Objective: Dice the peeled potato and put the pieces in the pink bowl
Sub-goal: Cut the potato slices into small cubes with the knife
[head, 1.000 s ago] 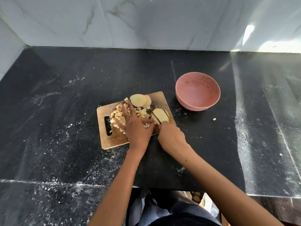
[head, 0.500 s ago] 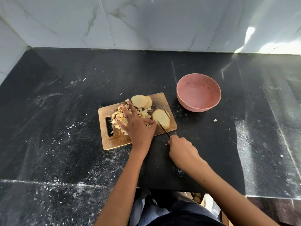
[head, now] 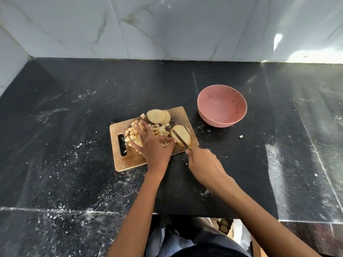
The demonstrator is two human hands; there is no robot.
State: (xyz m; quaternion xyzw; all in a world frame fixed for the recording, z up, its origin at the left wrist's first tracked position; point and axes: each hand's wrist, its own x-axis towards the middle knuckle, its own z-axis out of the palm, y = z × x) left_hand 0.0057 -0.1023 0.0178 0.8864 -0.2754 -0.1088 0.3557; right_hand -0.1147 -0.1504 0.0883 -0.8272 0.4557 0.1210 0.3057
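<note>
Head view, looking down on a black desk [head: 74, 164] backed by marbled white tiles: a wooden cutting board [head: 130, 160] lies at centre, its handle slot toward the person's left. On it, a heap of diced potato [head: 132, 134] covers the left half, two overlapping round slices [head: 156, 116] lie at the far edge, and a further stack of slices [head: 182, 136] sits at the right near corner. The left hand [head: 154, 145] lies flat over the dice, fingers spread and straight, gripping nothing, its thumb reaching toward the stack. The right hand [head: 202, 162] is curled round the handle of a knife [head: 181, 140] (handle itself hidden in the fist), whose blade rests across the stack, running diagonally from far-left to near-right. The pink bowl [head: 222, 105] stands on the desk just beyond the board's right far corner, apparently holding no potato, nearer the right hand than the left. One stray cube [head: 241, 136] lies on the desk right of the board. The coming cut appears to turn on the blade crossing the stack's long axis, with the left thumb just beside the blade's far end (a likely hazard). Dicing looks partly done; transfer to the bowl is not begun.
</note>
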